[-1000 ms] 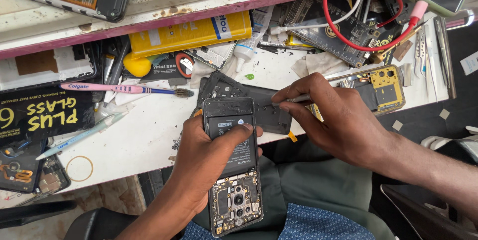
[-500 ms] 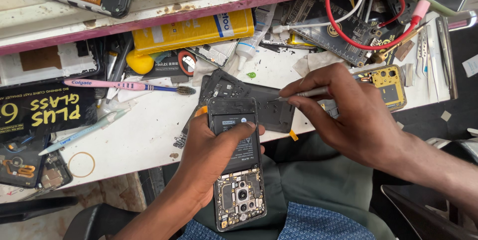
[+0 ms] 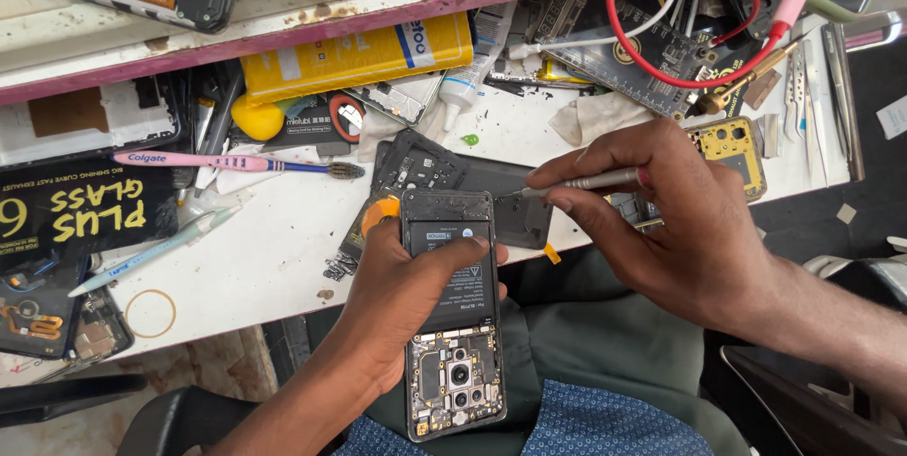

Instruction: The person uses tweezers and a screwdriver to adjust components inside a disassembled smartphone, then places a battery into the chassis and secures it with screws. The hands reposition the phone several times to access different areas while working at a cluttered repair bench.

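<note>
Fingers (image 3: 444, 262) of the left hand (image 3: 397, 305) are wrapped tight around an opened phone (image 3: 453, 324), thumb pressed across its battery, while the right hand (image 3: 661, 220) pinches a slim metal screwdriver (image 3: 586, 182) between thumb and forefinger, tip down at the phone's upper right corner.

Largest in view is the white workbench (image 3: 274, 248). Its front edge runs from lower left up to the right, and the phone sticks out past that edge over the person's lap, camera end toward the body. Bare bench lies only to the left of the left hand; every other side is crowded. A raised shelf (image 3: 113, 50) with a maroon lip closes off the far side. Under the lip lies a yellow tube (image 3: 359, 54).

Behind the phone, touching its top end, rests a dark back cover (image 3: 444, 172). A black box with yellow print (image 3: 85, 215) sits at the left edge, a pink toothbrush (image 3: 236, 163) just above it. A red cable (image 3: 652, 50) loops over circuit boards at the far right, near a small yellow frame (image 3: 732, 149) just beside the right hand's knuckles.
</note>
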